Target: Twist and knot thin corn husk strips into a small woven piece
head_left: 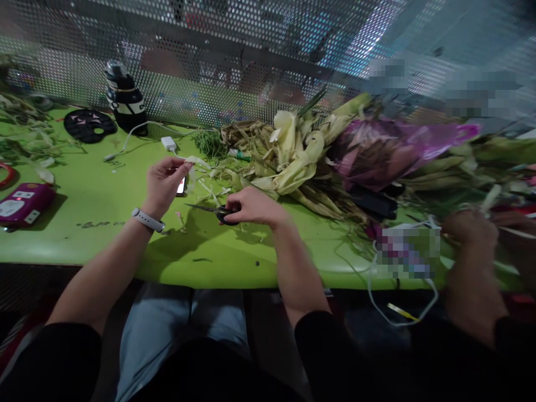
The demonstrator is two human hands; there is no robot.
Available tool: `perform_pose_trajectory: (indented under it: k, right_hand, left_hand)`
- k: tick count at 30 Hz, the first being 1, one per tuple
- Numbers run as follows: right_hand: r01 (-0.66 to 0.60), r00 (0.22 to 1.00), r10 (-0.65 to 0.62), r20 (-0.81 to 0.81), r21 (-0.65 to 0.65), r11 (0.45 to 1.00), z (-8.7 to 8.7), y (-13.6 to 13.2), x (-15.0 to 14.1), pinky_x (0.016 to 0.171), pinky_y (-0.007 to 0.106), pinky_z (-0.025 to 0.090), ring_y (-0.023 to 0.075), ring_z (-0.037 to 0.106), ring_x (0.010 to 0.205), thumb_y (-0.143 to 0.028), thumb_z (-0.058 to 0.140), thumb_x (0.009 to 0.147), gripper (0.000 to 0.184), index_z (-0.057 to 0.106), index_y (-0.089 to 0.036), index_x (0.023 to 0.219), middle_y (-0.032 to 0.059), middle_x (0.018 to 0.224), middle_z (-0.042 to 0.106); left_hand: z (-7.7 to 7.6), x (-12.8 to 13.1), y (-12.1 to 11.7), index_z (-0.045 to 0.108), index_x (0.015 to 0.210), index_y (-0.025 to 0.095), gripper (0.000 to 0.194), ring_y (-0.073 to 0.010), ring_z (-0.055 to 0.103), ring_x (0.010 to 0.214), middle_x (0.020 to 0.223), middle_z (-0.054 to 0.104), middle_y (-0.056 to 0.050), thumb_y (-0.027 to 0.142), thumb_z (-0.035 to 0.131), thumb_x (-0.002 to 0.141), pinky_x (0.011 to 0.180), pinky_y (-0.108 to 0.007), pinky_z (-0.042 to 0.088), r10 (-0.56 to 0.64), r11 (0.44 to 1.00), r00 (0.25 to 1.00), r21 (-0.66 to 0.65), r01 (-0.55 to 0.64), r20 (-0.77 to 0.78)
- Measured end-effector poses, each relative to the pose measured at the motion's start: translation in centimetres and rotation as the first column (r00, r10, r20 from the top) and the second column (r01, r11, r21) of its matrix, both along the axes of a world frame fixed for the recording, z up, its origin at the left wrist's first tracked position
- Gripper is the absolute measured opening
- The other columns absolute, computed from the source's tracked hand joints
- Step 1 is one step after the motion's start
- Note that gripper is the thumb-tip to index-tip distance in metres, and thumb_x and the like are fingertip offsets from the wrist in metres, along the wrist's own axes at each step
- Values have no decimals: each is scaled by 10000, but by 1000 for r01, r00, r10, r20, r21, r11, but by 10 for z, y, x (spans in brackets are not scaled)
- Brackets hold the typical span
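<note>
My left hand (164, 184), with a pale watch band at the wrist, pinches a strip of pale corn husk (197, 162) between thumb and fingertips. Below and to the right, my right hand (253, 207) is closed round the black handles of a pair of scissors (223, 214). Their blades point left toward my left hand and are apart from the strip. A lit phone (181, 185) lies partly hidden behind my left hand. Thin husk scraps (209, 190) are strewn between the hands, and a large heap of dried corn husks (288, 156) spreads behind my right hand.
At the back left stand a dark bottle (128, 103) and a black palette-like plate (90, 125). A white charger (169, 144) trails a cable. A purple power strip (25, 204) sits at left. Pink plastic bag (377, 145) and a co-worker's hand (471, 226) are at right.
</note>
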State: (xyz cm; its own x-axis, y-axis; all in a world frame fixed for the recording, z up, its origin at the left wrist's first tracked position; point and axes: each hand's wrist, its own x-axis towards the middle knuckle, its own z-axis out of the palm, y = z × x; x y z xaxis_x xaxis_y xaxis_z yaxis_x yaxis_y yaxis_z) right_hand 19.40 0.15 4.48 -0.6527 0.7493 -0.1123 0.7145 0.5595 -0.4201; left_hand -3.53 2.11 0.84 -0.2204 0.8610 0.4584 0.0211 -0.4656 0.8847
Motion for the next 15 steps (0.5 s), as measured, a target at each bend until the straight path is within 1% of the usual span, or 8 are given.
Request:
perform_pose_trajectory:
  k: [2, 4, 6, 8, 10, 11, 13, 15]
  right_hand:
    - [16, 998, -13, 67, -51, 999, -1, 0, 0, 604, 237, 300, 114, 541, 662, -361, 723, 751, 202, 704, -172, 823, 5, 765, 676]
    - [33, 990, -23, 141, -69, 997, -4, 0, -1, 607, 239, 309, 136, 571, 722, -346, 732, 744, 219, 714, -187, 895, 22, 856, 702]
    - [30, 981, -22, 194, -41, 999, -6, -1, -3, 615, 244, 314, 158, 584, 784, -346, 736, 746, 243, 724, -200, 939, 43, 943, 708]
    - [14, 975, -12, 223, -6, 1000, -7, -2, -7, 619, 249, 312, 169, 586, 817, -370, 734, 755, 237, 736, -209, 929, 53, 973, 706]
    - [23, 968, -25, 249, 13, 1000, -7, -3, -11, 608, 251, 304, 165, 585, 795, -393, 730, 766, 224, 742, -210, 894, 48, 924, 709]
    - [25, 965, -25, 261, 3, 1000, -8, -4, -12, 600, 252, 299, 159, 583, 773, -394, 730, 770, 218, 744, -210, 885, 41, 888, 711]
    - [11, 964, 4, 267, -54, 998, -7, -3, -13, 585, 250, 296, 146, 579, 736, -373, 741, 768, 203, 746, -207, 885, 28, 843, 712]
    - [-14, 979, 34, 202, -101, 995, -6, -2, -11, 591, 247, 316, 133, 575, 713, -333, 734, 776, 178, 744, -191, 883, 27, 829, 710]
  left_hand:
    - [1, -1, 0, 717, 784, 176, 145, -99, 625, 655, 765, 702, -21, 305, 770, 743, 595, -223, 488, -26, 998, 998, -59, 29, 57]
    - [3, -1, -1, 717, 769, 174, 159, -88, 609, 620, 745, 696, -16, 310, 785, 722, 570, -211, 478, -55, 989, 992, -129, 70, 116]
    - [4, 0, -3, 715, 753, 169, 166, -76, 587, 591, 725, 685, -13, 303, 799, 705, 537, -194, 459, -82, 974, 981, -195, 117, 176]
    - [6, 0, -5, 708, 740, 161, 164, -66, 566, 572, 705, 669, -11, 292, 800, 702, 501, -175, 431, -114, 951, 967, -256, 173, 230]
    - [8, 0, -7, 696, 726, 154, 156, -61, 551, 558, 681, 648, -8, 275, 793, 705, 468, -162, 406, -156, 914, 941, -317, 253, 301]
    - [9, 0, -8, 692, 730, 152, 149, -60, 547, 553, 676, 641, -7, 265, 787, 707, 455, -156, 397, -181, 887, 921, -347, 304, 345]
    - [10, 1, -9, 693, 768, 149, 140, -58, 552, 554, 678, 637, -6, 249, 774, 713, 438, -145, 387, -225, 820, 875, -401, 408, 430]
    - [11, 2, -10, 688, 797, 142, 146, -58, 570, 563, 693, 651, -13, 236, 767, 718, 435, -136, 389, -253, 770, 849, -434, 467, 465]
